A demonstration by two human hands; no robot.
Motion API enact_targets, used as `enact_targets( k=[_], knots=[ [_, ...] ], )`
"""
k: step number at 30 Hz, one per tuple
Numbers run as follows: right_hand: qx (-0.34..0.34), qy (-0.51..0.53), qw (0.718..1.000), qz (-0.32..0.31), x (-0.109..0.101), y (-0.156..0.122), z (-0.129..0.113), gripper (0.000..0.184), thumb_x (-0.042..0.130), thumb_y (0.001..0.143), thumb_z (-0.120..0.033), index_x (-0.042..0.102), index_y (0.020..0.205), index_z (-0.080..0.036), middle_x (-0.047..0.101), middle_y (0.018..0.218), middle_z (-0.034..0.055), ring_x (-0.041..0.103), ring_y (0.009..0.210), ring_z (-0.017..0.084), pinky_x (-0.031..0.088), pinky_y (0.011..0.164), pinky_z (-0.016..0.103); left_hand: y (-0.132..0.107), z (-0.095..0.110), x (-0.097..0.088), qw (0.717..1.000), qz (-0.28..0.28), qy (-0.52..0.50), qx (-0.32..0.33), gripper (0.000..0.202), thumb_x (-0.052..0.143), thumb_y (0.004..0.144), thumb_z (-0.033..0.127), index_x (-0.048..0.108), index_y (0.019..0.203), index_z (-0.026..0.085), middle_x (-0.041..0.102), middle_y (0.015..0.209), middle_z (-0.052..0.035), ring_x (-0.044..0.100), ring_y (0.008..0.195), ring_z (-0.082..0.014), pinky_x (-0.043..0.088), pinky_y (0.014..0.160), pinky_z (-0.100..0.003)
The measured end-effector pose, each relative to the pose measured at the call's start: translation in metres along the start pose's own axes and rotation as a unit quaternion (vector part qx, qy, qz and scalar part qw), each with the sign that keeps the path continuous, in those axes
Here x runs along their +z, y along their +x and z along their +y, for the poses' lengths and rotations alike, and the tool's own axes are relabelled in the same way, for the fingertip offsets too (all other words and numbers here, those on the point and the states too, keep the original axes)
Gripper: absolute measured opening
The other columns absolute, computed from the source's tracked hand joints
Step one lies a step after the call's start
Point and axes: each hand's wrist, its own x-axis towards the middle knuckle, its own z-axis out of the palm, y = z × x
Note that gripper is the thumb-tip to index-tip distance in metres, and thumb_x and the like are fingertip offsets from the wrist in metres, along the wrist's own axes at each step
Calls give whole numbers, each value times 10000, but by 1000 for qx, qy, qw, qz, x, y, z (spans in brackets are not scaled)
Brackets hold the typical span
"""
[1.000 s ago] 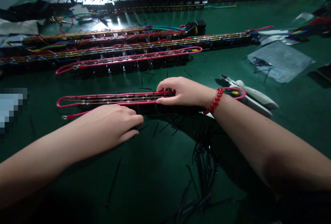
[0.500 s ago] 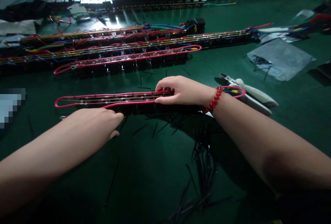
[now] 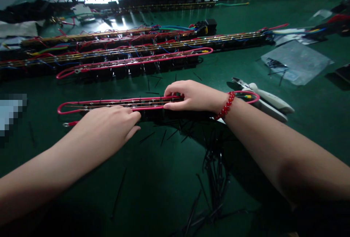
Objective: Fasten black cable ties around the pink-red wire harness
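One wired strip [image 3: 147, 103], edged by a red cable [image 3: 153, 108], lay lengthwise on the green desk [image 3: 164, 182], centred before the person. The right hand [image 3: 195, 95] had its fingers clamped across both long edges of the strip. The left hand [image 3: 112, 122] was at the front edge; its thumb and forefinger stood slightly apart, and whether they gripped anything could not be told. One ring terminal [image 3: 65, 124] protruded beyond the left wrist. A band of desk separated this strip from one similar red-looped strip [image 3: 136, 62] behind. One pair of white-handled cutters [image 3: 270, 96] lay right; numerous black ties [image 3: 216, 167] occupied the foreground.
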Motion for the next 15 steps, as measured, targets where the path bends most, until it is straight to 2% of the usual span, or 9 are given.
enact_targets(
  k=[6,15],
  knots=[
    [-5,-2,1000,2,0,0,1,357,653,884,-490,699,1011,-160,691,969,56,549,798,166,358,657,285,2,8,2,1000,11,19,-4,217,417,971,279,592,850,235,716,896,-57,717,852,-321,513,651,-412],
    [-6,-1,1000,2,0,0,2,370,645,885,-506,697,1006,-161,689,967,60,545,798,169,357,661,288,-6,19,-2,999,16,48,2,237,427,937,174,603,786,221,691,787,-53,700,750,-294,477,615,-376]
  ],
)
